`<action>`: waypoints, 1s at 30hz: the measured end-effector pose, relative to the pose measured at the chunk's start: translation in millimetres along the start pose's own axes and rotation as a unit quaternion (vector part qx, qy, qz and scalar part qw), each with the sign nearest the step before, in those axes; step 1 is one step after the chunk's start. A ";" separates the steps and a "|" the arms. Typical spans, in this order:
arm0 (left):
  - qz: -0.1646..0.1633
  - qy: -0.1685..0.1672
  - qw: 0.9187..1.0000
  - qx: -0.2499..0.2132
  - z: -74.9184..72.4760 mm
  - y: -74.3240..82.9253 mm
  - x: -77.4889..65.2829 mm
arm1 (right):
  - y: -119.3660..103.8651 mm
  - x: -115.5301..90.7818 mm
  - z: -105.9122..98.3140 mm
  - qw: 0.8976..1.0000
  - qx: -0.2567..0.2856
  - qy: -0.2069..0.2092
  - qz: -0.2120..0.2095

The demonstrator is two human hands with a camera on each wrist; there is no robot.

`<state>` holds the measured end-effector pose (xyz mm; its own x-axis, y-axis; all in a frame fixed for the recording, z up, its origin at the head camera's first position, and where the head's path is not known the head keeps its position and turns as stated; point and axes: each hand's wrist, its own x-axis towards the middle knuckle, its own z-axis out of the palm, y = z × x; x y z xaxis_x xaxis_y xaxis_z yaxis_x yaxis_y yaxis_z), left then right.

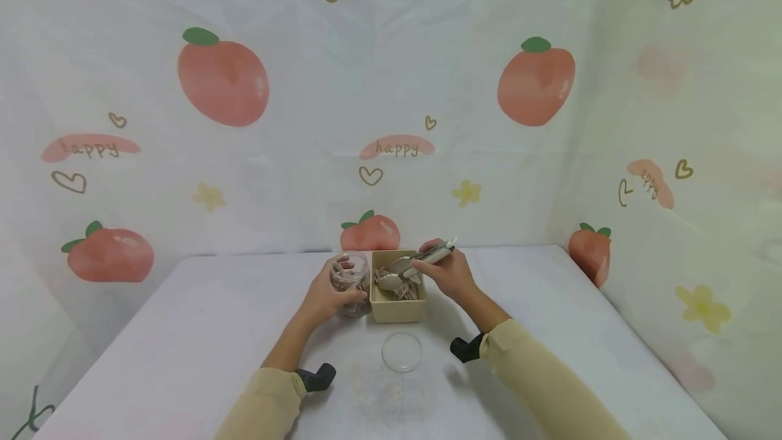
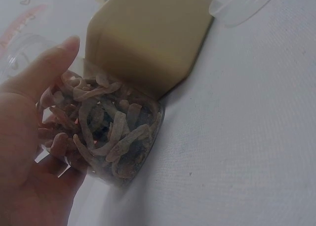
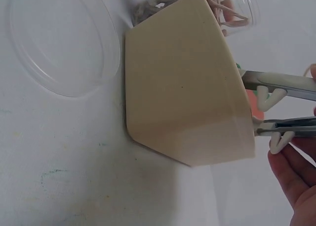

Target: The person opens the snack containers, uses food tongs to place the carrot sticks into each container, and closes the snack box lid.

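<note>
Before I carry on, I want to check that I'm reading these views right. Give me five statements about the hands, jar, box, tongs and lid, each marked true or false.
1. The left hand holds the clear jar. True.
2. The right hand grips the tongs. True.
3. The clear round lid is fitted on the jar. False: it lies on the white table, nearer the person than the beige box.
4. The tongs' ends are inside the jar. False: they are at the beige box.
5. Brownish strips show in the jar, and similar pieces in the beige box. True.
</note>
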<state>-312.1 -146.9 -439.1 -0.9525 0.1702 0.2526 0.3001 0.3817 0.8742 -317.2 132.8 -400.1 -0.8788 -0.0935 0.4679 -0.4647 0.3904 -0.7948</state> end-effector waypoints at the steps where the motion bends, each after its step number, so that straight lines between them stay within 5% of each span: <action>1: 0.002 0.000 1.000 0.000 -0.3 -0.3 0.0 | -0.4 -0.2 0.2 1.000 0.000 0.000 -0.002; 30: 0.005 0.006 1.000 -0.003 1.8 -2.0 1.6 | -2.8 -1.7 3.4 0.999 -0.027 0.015 -0.032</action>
<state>-314.1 -145.8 -441.3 -0.9500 0.1635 0.2661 0.3093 0.3738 0.8744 -314.8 128.8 -400.1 -0.8430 -0.0921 0.5299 -0.5132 0.4326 -0.7412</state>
